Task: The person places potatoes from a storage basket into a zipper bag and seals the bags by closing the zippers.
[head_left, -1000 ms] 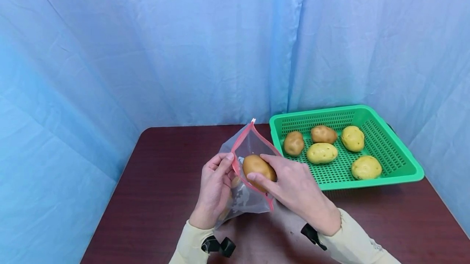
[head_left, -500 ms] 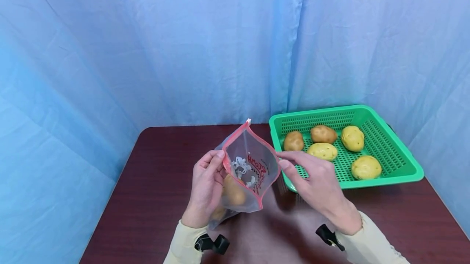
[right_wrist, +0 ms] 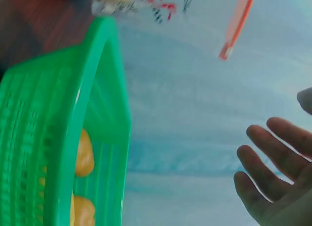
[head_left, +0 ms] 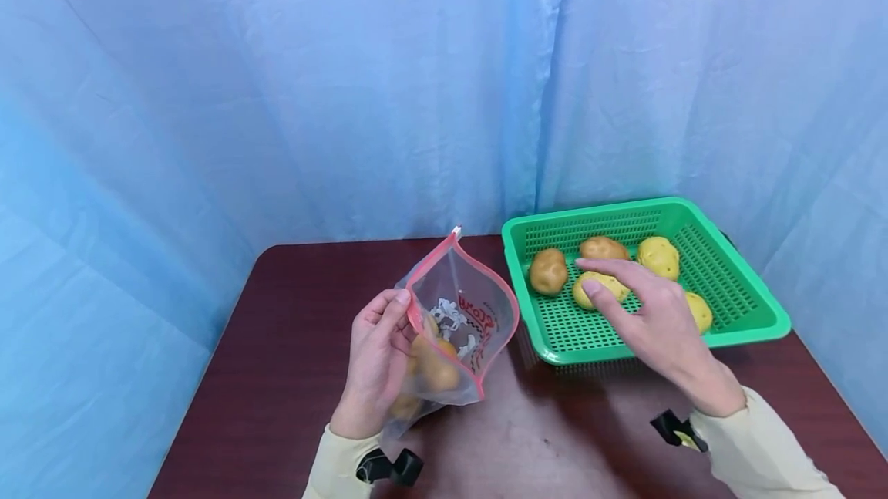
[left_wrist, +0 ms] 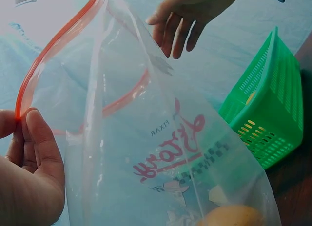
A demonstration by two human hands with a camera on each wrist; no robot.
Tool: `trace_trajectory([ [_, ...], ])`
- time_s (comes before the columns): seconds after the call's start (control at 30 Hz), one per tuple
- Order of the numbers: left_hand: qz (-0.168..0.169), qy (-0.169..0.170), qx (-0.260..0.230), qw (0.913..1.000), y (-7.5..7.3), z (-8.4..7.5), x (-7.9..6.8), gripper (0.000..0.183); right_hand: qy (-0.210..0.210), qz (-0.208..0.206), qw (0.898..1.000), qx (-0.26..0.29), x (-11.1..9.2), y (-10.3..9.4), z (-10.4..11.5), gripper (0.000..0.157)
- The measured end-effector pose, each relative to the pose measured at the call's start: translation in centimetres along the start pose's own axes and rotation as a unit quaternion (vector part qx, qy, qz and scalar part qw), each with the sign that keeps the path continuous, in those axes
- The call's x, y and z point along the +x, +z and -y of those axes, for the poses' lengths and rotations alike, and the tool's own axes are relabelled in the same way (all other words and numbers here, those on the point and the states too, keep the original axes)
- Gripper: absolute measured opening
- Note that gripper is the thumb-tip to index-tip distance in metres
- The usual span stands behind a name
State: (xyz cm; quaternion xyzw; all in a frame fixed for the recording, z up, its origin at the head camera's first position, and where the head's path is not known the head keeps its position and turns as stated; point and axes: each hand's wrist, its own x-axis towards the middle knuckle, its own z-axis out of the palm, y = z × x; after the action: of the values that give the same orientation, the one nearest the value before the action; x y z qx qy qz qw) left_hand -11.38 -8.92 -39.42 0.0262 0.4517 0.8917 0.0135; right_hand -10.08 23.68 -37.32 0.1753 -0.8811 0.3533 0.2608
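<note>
A clear zip bag (head_left: 444, 306) with a pink-red rim gapes wide in the head view. My left hand (head_left: 378, 348) pinches its left rim between thumb and fingers, also plain in the left wrist view, where the bag (left_wrist: 161, 138) shows red lettering. Brown potatoes (head_left: 437, 370) lie low inside the bag, blurred by the plastic. Over the green basket (head_left: 572, 356) hovers my right hand (head_left: 659, 321), fingers spread and holding nothing. Below its fingertips is a yellow potato (head_left: 600, 291); a brown potato (head_left: 549, 272) lies to the left. Part of another yellow potato (head_left: 699, 312) is hidden behind the hand.
The basket stands at the right of the dark wooden table (head_left: 298, 329). More potatoes lie along its back, including a brown one (head_left: 603, 247) and a yellow one (head_left: 659, 257). A blue curtain (head_left: 388, 98) hangs behind the table.
The brown potato that my right hand held at the bag's mouth has gone into the bag. My right hand let go of the rim and moved right over the basket. The bag shifted slightly left.
</note>
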Motion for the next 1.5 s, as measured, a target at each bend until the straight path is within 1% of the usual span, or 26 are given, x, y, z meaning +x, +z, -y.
trace_trajectory([
  [0.13, 0.001, 0.001, 0.0, 1.0, -0.2, -0.1, 0.0, 0.022, -0.007, 0.034, 0.999, -0.008, 0.8, -0.6, -1.2, 0.035],
  [0.3, 0.003, 0.001, 0.0, 1.0, -0.3, 0.0, 0.0, 0.022, -0.018, 0.08, 0.996, -0.028, 1.7, -1.3, -2.6, 0.035],
  [0.47, 0.006, 0.003, -0.007, 1.0, -0.3, 0.1, 0.0, 0.022, -0.011, 0.131, 0.991, -0.036, 2.5, -1.6, -3.8, 0.035],
  [0.53, 0.007, 0.003, -0.008, 0.9999, -0.3, 0.1, 0.0, 0.022, -0.012, 0.144, 0.989, -0.036, 2.8, -1.6, -4.4, 0.034],
  [0.7, 0.011, 0.005, -0.009, 0.9999, -0.3, 0.2, -0.1, 0.022, -0.036, 0.159, 0.985, -0.048, 3.5, -1.6, -5.8, 0.036],
  [0.73, 0.012, 0.006, -0.009, 0.9999, -0.3, 0.2, -0.1, 0.022, -0.036, 0.164, 0.985, -0.051, 3.7, -1.6, -6.0, 0.038],
  [0.9, 0.011, 0.007, -0.006, 0.9999, -0.3, 0.2, -0.1, 0.023, 0.013, 0.197, 0.979, -0.047, 4.4, -1.7, -7.1, 0.046],
  [0.97, 0.009, 0.006, -0.003, 0.9999, -0.4, 0.2, -0.1, 0.023, 0.027, 0.21, 0.976, -0.046, 4.7, -1.6, -7.6, 0.049],
  [1.17, 0.004, 0.005, 0.001, 1.0, -0.3, 0.1, 0.0, 0.022, 0.04, 0.243, 0.968, -0.053, 5.9, -1.5, -9.4, 0.055],
  [1.37, 0.001, 0.006, 0.007, 1.0, -0.3, 0.0, 0.1, 0.022, 0.058, 0.273, 0.959, -0.041, 7.5, -1.3, -11.0, 0.059],
  [1.5, -0.001, 0.007, 0.009, 0.9999, -0.3, 0.0, 0.0, 0.022, 0.064, 0.292, 0.954, -0.034, 8.1, -1.1, -11.7, 0.059],
])
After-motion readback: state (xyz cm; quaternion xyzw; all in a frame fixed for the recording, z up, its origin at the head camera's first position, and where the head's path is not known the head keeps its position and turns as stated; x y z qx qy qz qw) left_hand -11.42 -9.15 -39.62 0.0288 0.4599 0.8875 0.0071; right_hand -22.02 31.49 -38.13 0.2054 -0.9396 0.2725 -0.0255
